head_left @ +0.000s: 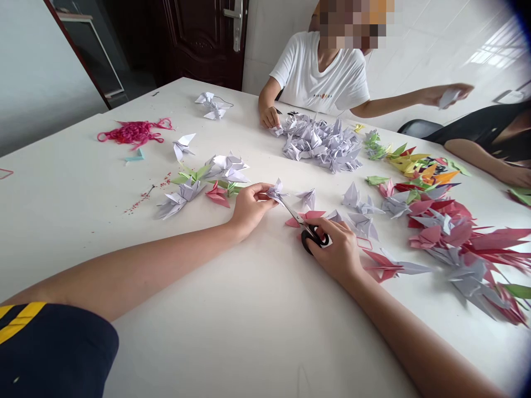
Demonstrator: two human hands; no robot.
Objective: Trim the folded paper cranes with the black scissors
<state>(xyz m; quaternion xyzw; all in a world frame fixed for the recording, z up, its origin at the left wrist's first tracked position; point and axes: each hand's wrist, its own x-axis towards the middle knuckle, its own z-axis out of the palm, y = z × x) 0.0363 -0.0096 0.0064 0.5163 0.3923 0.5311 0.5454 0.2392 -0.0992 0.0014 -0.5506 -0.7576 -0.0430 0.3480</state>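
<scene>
the left hand (pixel 249 207) pinched a lilac paper crane (pixel 276 192) between thumb and fingertips, just above the white table (pixel 249 331), a little left of the frame's centre. the right hand (pixel 338 251), lower and to the right, was closed round the black handles of the scissors (pixel 309 229). the blades ran up and left until their tip met the crane. whether the blades were parted at the tip could not be told.

judging from this, the work would go best with the pinch close to where the tip touched, so the thin folded paper did not buckle. the fingertips should stay clear of the point, and a short, slow snip would suit paper that light.

a pink crane (pixel 305 216) lay flat under the blades. further out, a mixed bunch of cranes (pixel 207 185) lay at centre left and a lilac heap (pixel 321 143) at upper centre. coloured cranes (pixel 448 221) spread along the right edge, and a pink thread tangle (pixel 133 131) sat at upper left. a person in a white shirt (pixel 327 72) sat at the far side, one hand by the heap. another person's arm (pixel 489 157) rested at upper right.
</scene>
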